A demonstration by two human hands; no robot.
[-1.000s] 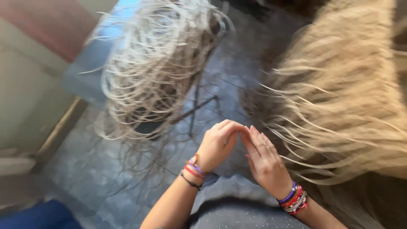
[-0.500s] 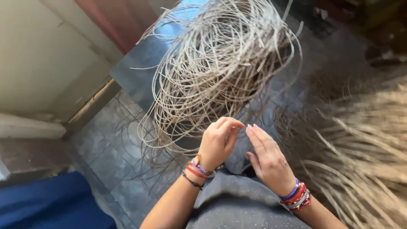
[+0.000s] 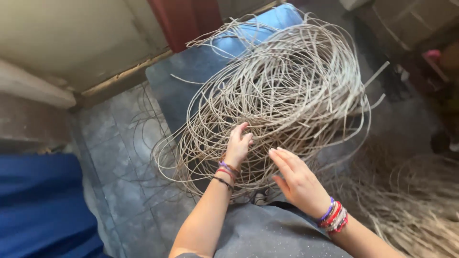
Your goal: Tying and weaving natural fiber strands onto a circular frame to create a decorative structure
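Your left hand (image 3: 237,143) is reaching into the big loose coil of pale tan cane strands (image 3: 282,91), fingers curled in among the loops at its near edge; they are touching strands, though you cannot tell from this angle whether they are closing on 1 of them or just pressing in. Your right hand (image 3: 294,179) is hovering just beside the coil's near rim, open and flat, fingers stretched forward, holding nothing.

As for progress, the work is looking early: the coil is sitting as 1 tangled mass, no single strand is yet drawn clear of it, and several loose ends are sticking out to the right and the upper left. Pulling a strand free seems to be all ahead of you.

The coil is resting in front of your knees, partly on the dark grey tiled floor (image 3: 119,143) and partly over a blue cushion-like pad (image 3: 260,28). It is lying as a rough oval, its long axis running from the near left toward the far right, with the loops tilting up and away from you.

A heap of dry straw-coloured fibres (image 3: 411,210) is lying to your right, near the coil.
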